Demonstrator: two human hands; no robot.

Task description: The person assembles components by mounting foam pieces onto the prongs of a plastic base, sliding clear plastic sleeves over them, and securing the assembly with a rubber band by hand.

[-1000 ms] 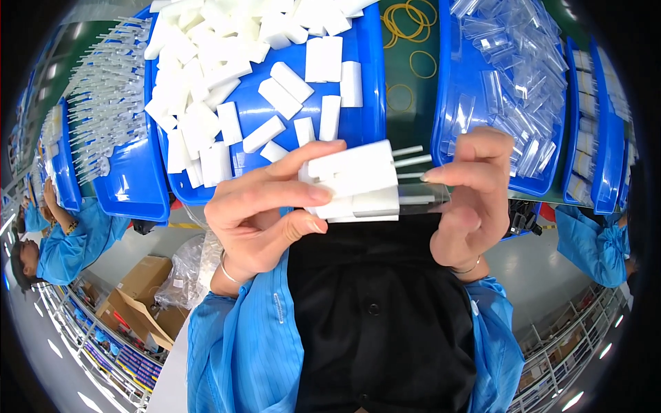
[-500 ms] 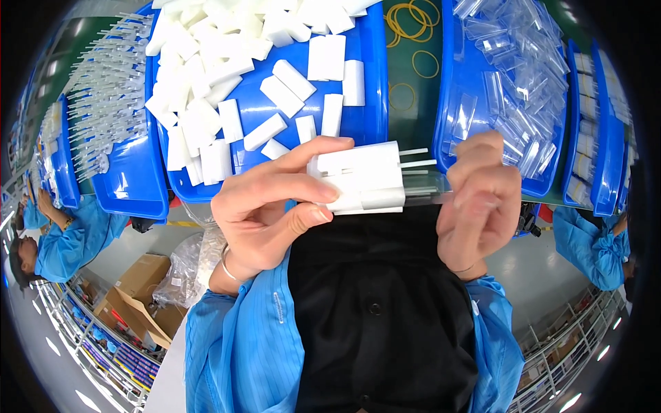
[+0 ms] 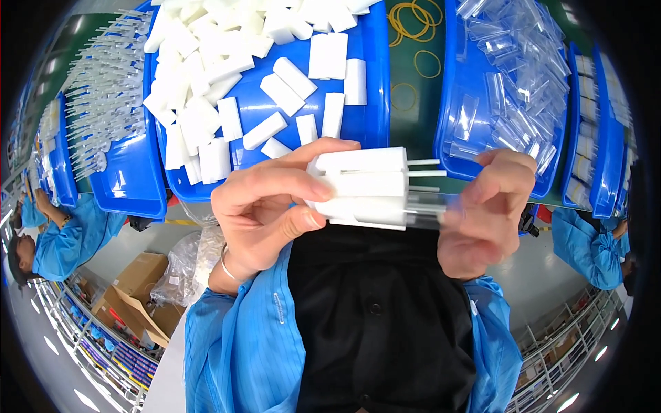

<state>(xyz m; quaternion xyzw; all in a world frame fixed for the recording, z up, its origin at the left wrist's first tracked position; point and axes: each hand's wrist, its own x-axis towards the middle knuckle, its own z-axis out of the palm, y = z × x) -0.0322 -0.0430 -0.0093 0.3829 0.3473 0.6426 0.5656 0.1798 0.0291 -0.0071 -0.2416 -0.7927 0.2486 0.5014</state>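
My left hand [image 3: 265,199] is closed round a bundle of white foam blocks [image 3: 368,184], thumb at the front and fingers behind. Thin white rods [image 3: 425,173] stick out of the bundle's right end. Below them a clear plastic sleeve [image 3: 423,208] juts from the same end. My right hand [image 3: 492,213] is at the sleeve's outer end, seemingly pinching it between thumb and fingers; motion smears the fingertips. How far the sleeve reaches into the bundle is hidden.
A blue tray [image 3: 375,69] of white foam blocks lies ahead. Right of it are yellow rubber bands [image 3: 427,63] and a blue tray [image 3: 444,117] of clear plastic sleeves. White rods [image 3: 110,89] fill a tray at left. Co-workers in blue sit at both sides.
The bundle has turned slightly in my left hand, and its right end sits a little lower. My right hand has shifted slightly right, its fingers less curled.
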